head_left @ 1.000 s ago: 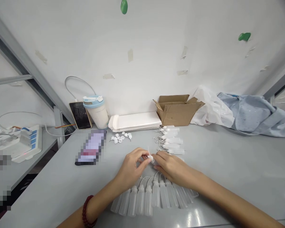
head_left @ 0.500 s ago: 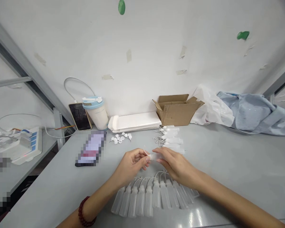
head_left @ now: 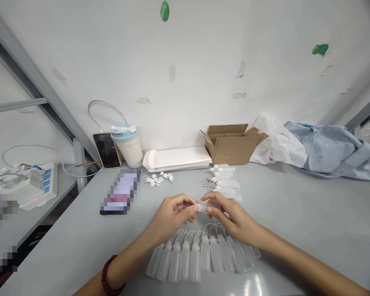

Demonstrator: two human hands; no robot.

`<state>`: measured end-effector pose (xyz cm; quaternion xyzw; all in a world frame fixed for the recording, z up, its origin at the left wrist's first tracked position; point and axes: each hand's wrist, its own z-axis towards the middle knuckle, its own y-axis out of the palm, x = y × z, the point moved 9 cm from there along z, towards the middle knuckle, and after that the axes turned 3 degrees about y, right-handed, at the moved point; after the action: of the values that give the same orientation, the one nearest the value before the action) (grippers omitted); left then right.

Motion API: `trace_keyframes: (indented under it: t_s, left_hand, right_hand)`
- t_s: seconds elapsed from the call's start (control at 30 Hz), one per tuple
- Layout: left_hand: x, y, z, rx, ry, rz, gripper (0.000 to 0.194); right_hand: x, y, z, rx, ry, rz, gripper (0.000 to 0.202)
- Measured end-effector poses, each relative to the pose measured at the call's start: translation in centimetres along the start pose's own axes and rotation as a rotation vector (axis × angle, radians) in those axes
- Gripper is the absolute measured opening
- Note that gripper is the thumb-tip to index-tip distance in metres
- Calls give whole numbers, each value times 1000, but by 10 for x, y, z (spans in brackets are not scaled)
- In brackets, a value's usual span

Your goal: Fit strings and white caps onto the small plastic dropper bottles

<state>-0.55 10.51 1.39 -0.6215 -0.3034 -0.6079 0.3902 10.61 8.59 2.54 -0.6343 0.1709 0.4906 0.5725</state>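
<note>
Between my hands, above the middle of the grey table, is a small translucent bottle point(head_left: 204, 208), partly covered by fingers. My left hand point(head_left: 180, 213) pinches its capped end, where a thin tube sticks up. My right hand point(head_left: 226, 211) has its fingers closed on the bottle's body. Just below lies a row of several clear bottles point(head_left: 185, 261) with curved thin tubes. Beyond my right hand, several more bottles point(head_left: 226, 183) lie on their sides. Small white caps point(head_left: 158, 181) form a loose pile behind my left hand.
Along the wall stand a propped phone point(head_left: 107, 151), a lidded cup point(head_left: 129, 150), flat white boxes point(head_left: 179, 158), an open cardboard box point(head_left: 232, 150), a plastic bag point(head_left: 276, 142) and blue cloth point(head_left: 333, 148). A second phone point(head_left: 121, 192) lies at left, near a power strip point(head_left: 45, 187).
The view has shifted slightly. My right hand's fingers have bent and moved along the bottle; my left hand still pinches its capped end.
</note>
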Motion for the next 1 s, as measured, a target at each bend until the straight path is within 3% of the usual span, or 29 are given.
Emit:
trace_keyframes:
  t_s: [0.13, 0.33, 0.43, 0.5, 0.6, 0.8, 0.9, 1.0]
  left_hand:
    - [-3, 4, -1, -39, -46, 70, 23]
    - [17, 4, -6, 10, 198, 353, 15]
    - [15, 4, -7, 21, 175, 349, 15]
    - [11, 4, -6, 8, 116, 254, 15]
    - [7, 2, -4, 7, 43, 120, 18]
    - [-7, -4, 1, 29, -82, -34, 25]
    - [-5, -4, -1, 46, -33, 3, 22]
    - [8, -4, -6, 101, 97, 120, 15]
  right_hand:
    - [4, 2, 0, -19, 39, 49, 22]
    - [15, 10, 2, -73, 169, 352, 26]
    - [16, 14, 3, -95, 205, 458, 27]
    - [15, 13, 3, -87, 198, 419, 27]
    - [10, 6, 2, -44, 121, 173, 25]
    - [-17, -4, -3, 144, -279, -431, 28]
    - [-16, -4, -2, 128, -255, -384, 32]
    - [-7, -5, 2, 59, -103, -126, 35]
